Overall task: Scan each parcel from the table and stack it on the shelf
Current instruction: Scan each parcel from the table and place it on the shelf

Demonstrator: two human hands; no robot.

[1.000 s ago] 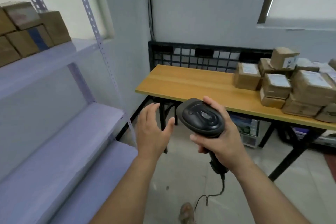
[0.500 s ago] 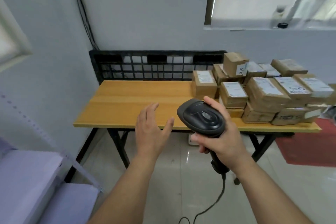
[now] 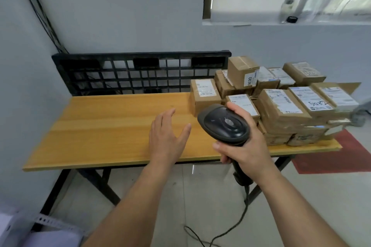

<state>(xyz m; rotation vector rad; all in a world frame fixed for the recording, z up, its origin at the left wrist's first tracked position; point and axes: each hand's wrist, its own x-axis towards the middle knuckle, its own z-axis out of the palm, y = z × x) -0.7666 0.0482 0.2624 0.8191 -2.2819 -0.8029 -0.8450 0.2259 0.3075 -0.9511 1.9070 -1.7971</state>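
Note:
Several brown cardboard parcels point(image 3: 281, 104) with white labels are piled on the right end of a wooden table point(image 3: 104, 126). The nearest single parcel point(image 3: 203, 96) stands at the pile's left edge. My right hand point(image 3: 247, 146) grips a black corded barcode scanner point(image 3: 224, 124) in front of the pile. My left hand point(image 3: 166, 136) hovers open over the table's bare middle, fingers straight, holding nothing. Only a corner of the white shelf point(image 3: 12, 226) shows at the bottom left.
A black plastic grid pallet point(image 3: 140, 72) leans against the wall behind the table. The scanner's cable point(image 3: 239, 222) hangs down to the tiled floor. A red mat point(image 3: 345, 156) lies on the floor at right. Black table legs point(image 3: 96, 182) cross underneath.
The view has swung right, away from the shelf and toward the table, and come closer. Both hands keep the same pose, now over the table near the parcels.

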